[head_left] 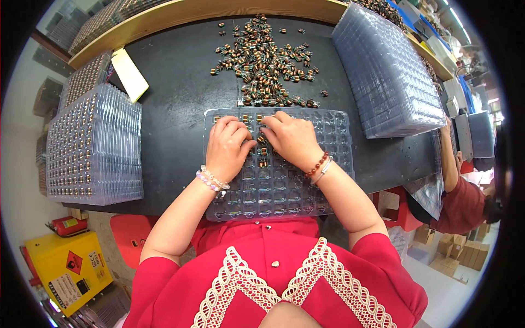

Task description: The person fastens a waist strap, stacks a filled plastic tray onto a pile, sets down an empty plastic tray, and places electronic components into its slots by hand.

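Observation:
A clear plastic tray (306,188) with rows of square pockets lies before me on the dark tabletop. Over its upper left part my left hand (227,143) is curled, fingers bent down and thumb toward the middle; whatever its fingertips grip is hidden. My right hand (292,139) bends in from the other side, its fingers closed around or against a small copper-wound coil (262,140). A few more such coils sit in the tray's middle columns, among them one coil (264,163) below the hands. Just beyond the tray spreads a loose pile of coils (265,65).
A tall stack of clear trays (391,76) stands at the right. Filled trays (95,145) are stacked at the left, near a pale yellow card (129,75). A wooden ledge (186,21) borders the far edge. Another person's arm (449,158) shows at far right.

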`<action>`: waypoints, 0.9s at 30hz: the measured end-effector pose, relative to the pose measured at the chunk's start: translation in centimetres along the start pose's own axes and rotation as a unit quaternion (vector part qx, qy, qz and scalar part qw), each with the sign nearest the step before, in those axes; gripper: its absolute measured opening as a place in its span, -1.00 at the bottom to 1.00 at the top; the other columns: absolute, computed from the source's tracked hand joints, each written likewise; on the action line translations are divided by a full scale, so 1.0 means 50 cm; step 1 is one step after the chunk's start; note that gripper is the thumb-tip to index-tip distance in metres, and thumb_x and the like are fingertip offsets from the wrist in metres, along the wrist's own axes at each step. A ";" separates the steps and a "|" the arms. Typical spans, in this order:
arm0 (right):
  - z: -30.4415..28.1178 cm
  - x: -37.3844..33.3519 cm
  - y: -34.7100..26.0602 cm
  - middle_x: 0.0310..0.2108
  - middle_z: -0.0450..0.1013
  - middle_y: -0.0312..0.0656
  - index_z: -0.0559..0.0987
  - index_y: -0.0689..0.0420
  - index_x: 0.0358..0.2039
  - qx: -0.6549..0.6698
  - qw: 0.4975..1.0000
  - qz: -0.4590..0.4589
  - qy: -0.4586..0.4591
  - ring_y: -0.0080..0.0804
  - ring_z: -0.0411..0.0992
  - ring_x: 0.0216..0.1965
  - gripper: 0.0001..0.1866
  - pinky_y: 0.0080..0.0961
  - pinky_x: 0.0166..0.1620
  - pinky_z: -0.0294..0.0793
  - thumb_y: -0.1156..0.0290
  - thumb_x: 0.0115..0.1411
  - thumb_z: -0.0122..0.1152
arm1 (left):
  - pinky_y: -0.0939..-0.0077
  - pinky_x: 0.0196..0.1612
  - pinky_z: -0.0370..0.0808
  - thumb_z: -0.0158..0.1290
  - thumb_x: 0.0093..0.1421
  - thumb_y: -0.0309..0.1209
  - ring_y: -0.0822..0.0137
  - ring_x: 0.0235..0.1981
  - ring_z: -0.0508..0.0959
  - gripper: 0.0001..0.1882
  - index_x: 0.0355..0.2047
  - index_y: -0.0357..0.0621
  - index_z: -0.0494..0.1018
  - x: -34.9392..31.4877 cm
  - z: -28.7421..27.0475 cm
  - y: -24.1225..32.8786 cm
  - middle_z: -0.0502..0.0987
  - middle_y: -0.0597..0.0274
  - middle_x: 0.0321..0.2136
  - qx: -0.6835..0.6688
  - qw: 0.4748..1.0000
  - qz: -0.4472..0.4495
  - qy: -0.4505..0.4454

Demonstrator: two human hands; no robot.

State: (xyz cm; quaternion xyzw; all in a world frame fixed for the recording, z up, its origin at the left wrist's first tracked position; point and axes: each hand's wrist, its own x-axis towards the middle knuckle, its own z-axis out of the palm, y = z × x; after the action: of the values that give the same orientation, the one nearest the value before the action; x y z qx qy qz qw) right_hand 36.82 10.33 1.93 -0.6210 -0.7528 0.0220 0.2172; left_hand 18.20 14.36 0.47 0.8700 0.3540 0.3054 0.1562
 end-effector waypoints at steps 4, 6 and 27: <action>0.014 0.009 -0.001 -0.46 0.45 -0.25 0.57 0.01 -0.36 -0.024 1.000 0.001 -0.019 -0.20 0.50 -0.50 -0.88 -0.27 -0.43 0.48 0.28 0.11 0.22 | 0.21 0.01 0.37 0.24 -0.07 -0.45 0.13 -0.07 0.46 -0.87 -0.48 -0.13 0.52 -0.005 -0.003 -0.003 0.53 0.28 -0.37 0.012 0.999 0.037 0.012; 0.014 0.015 0.003 -0.48 0.49 -0.23 0.56 0.05 -0.43 0.031 0.998 0.055 -0.022 -0.17 0.51 -0.48 -0.84 -0.26 -0.42 0.47 0.24 0.09 0.25 | 0.21 0.00 0.38 0.21 -0.05 -0.47 0.14 -0.08 0.47 -0.89 -0.46 -0.12 0.53 -0.009 -0.008 -0.007 0.54 0.28 -0.38 0.012 0.998 0.055 0.002; 0.005 0.016 -0.017 -0.46 0.55 -0.16 0.55 0.07 -0.44 0.089 0.982 0.164 -0.024 -0.11 0.54 -0.43 -0.83 -0.17 -0.37 0.49 0.24 0.11 0.21 | 0.18 0.03 0.37 0.25 -0.08 -0.47 0.08 -0.06 0.43 -0.85 -0.44 -0.14 0.57 0.005 0.031 0.031 0.49 0.22 -0.32 -0.019 1.000 0.001 -0.004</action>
State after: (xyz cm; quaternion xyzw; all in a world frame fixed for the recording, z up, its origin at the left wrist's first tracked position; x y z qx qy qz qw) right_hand 35.85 10.97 2.21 -0.7133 -0.6410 0.1386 0.2471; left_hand 20.14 13.38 0.15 0.8682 0.3468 0.3093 0.1742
